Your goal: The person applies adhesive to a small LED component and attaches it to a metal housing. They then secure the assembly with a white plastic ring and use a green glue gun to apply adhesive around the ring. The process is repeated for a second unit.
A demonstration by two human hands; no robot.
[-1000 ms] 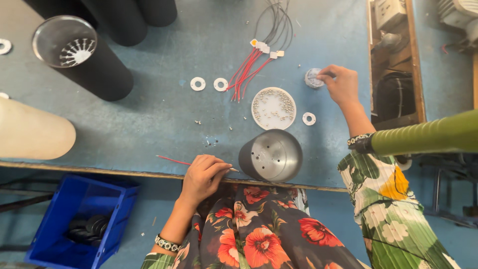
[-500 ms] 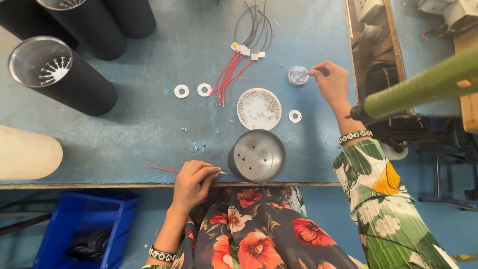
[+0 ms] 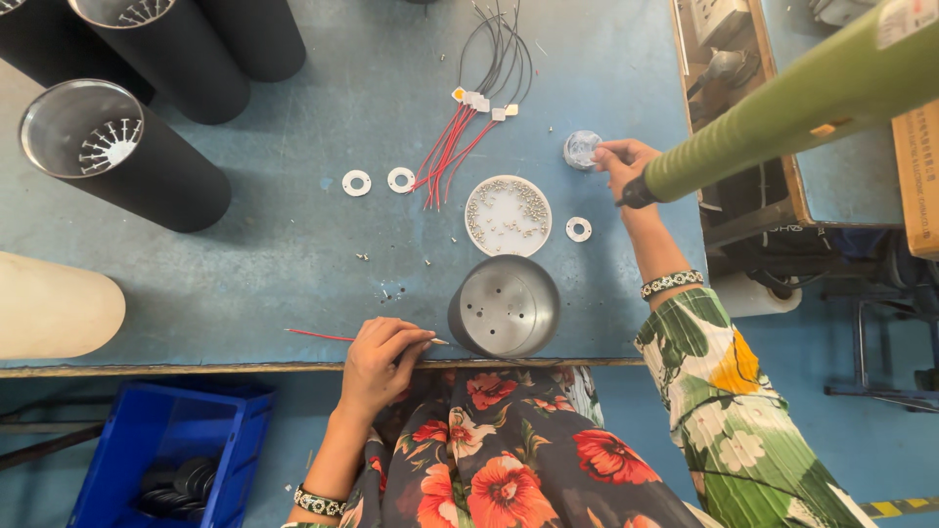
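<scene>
Your blue tabletop fills most of the frame; black tubes stand at upper left; the grey metal cup lies at lower centre by the near edge; above it sits a white dish of screws; your left hand, at lower centre, pinches a thin red wire; your right hand, at upper right, has fingers closed on a small clear disc.
</scene>
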